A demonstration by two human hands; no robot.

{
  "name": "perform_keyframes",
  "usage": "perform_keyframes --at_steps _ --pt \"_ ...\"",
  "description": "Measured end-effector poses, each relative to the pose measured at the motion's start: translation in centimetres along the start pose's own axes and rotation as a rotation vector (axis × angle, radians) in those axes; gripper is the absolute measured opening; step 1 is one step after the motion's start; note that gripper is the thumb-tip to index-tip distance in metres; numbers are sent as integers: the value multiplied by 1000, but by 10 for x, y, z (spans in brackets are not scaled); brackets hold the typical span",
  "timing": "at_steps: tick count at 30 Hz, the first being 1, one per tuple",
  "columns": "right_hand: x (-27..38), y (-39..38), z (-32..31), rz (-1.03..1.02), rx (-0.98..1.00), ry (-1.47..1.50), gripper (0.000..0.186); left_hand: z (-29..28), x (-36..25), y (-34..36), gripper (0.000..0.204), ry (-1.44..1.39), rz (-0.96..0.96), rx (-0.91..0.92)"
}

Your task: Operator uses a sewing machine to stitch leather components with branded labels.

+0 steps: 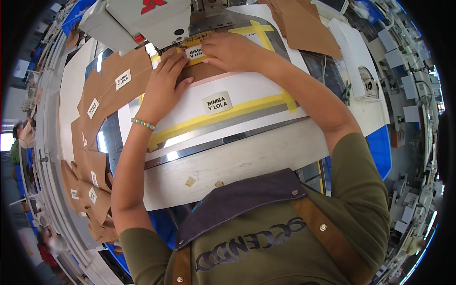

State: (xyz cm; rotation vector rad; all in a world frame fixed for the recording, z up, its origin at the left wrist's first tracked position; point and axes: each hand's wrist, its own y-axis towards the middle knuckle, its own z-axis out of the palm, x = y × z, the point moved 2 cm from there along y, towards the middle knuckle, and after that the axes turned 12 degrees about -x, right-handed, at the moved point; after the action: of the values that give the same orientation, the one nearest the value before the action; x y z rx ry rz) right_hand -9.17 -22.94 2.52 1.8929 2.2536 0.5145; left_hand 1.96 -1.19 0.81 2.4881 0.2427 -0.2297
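Under the white sewing machine head [142, 21], a white label [194, 52] with dark lettering lies within a yellow-edged guide [198, 60]. Brown panel material [205, 71] shows just in front of it. My left hand [166, 78] rests at the label's left side, its fingers stretched forward and thumb apart. On the right side, my right hand [232, 51] lies with bent fingertips on the label's edge and its thumb lower down, apart from them. The needle area is partly hidden behind my left fingertips.
A white sheet edged with yellow tape [204, 122] covers the metal plate, with another label [217, 103] on it. Labelled brown pieces [107, 80] trail off the left side. Stacked brown pieces [311, 31] lie at back right, near a white box [354, 57].
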Motion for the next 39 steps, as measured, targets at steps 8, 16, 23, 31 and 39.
perform_keyframes --at_steps 8,16,23,31,39 --pt "-8 -8 13 -66 -187 147 33 -28 -18 -12 47 -32 2 6" --pt "-7 -3 16 -131 -140 88 41 -38 -9 -17 41 13 -70 69" --pt "-7 -1 14 -154 -155 88 41 -42 -2 -17 41 57 -57 85" --pt "-16 0 21 -112 -191 122 46 -45 -1 -18 39 36 -92 87" --pt "-21 4 24 -22 -117 79 46 -49 0 -19 41 65 -80 93"
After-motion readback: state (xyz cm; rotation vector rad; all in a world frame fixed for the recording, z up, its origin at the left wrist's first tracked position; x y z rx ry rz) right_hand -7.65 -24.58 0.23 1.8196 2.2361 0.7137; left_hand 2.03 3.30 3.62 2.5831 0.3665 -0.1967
